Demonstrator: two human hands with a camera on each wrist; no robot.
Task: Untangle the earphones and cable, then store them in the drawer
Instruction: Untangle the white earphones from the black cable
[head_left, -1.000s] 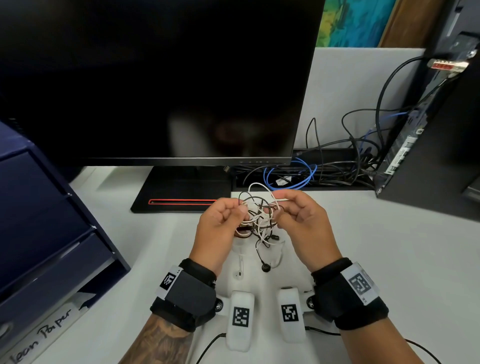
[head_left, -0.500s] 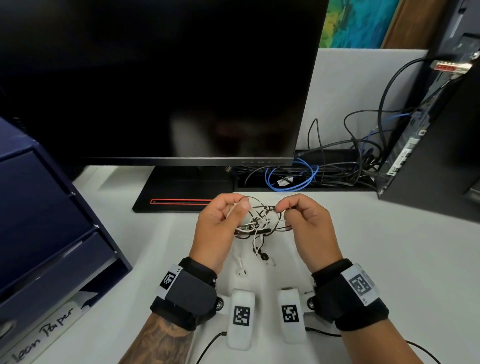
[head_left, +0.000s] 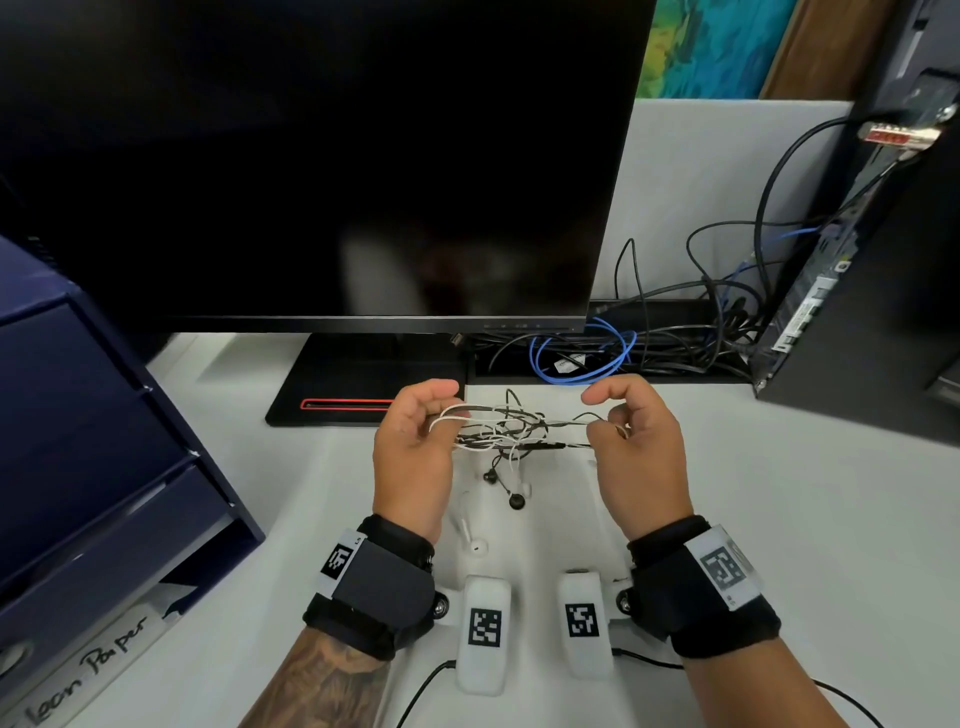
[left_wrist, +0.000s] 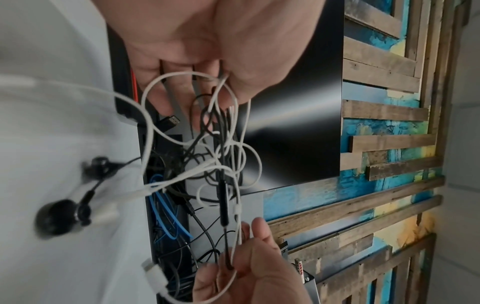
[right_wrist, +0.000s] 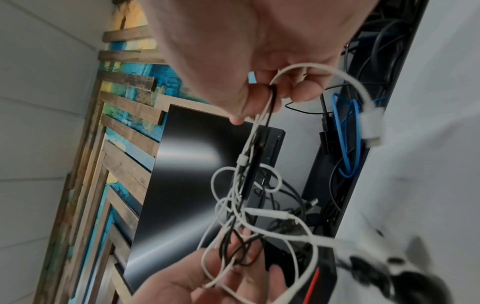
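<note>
A tangle of white and black wires (head_left: 506, 428) (left_wrist: 215, 156) (right_wrist: 249, 197) is stretched between my two hands above the white desk (head_left: 805, 519). My left hand (head_left: 415, 441) (left_wrist: 207, 67) grips its left end with loops of white cable round the fingers. My right hand (head_left: 631, 436) (right_wrist: 262, 86) pinches a black and a white strand at the right end. Black earbuds (head_left: 516, 500) (left_wrist: 55, 214) and a white earbud (head_left: 475, 543) hang below the knot. A white plug (right_wrist: 371, 131) dangles from a loop at my right hand. The dark blue drawer unit (head_left: 93, 441) stands at the left.
A large black monitor (head_left: 322, 156) with its stand (head_left: 363, 384) fills the back. Behind my hands lies a tray of black and blue cables (head_left: 582, 353). A black computer tower (head_left: 883, 312) stands at the right.
My hands have moved apart, left going left and right going right. The knot, bunched between them before, is now pulled out into a long flat strand.
</note>
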